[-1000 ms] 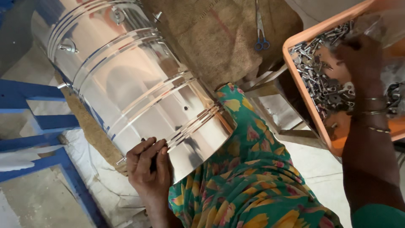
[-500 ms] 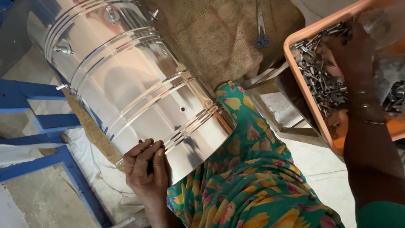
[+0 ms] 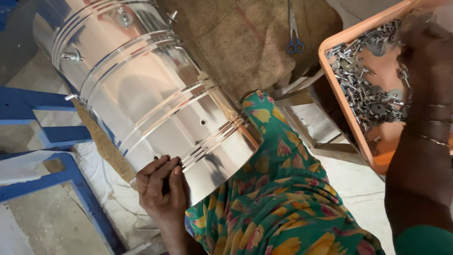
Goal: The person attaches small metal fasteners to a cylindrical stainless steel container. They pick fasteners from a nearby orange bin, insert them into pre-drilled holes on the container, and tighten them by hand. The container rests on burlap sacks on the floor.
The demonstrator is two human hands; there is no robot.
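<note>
Your left hand rests against the lower rim of the shiny steel drum, its fingers curled together and pressed on the metal edge, holding the drum steady where it lies tilted across your lap on the flowered cloth. Your right hand is up in the orange tray, over the heap of small metal bolts and washers; you cannot tell whether its fingers have closed on any piece. Blue-handled scissors lie on the burlap sack behind the drum.
</note>
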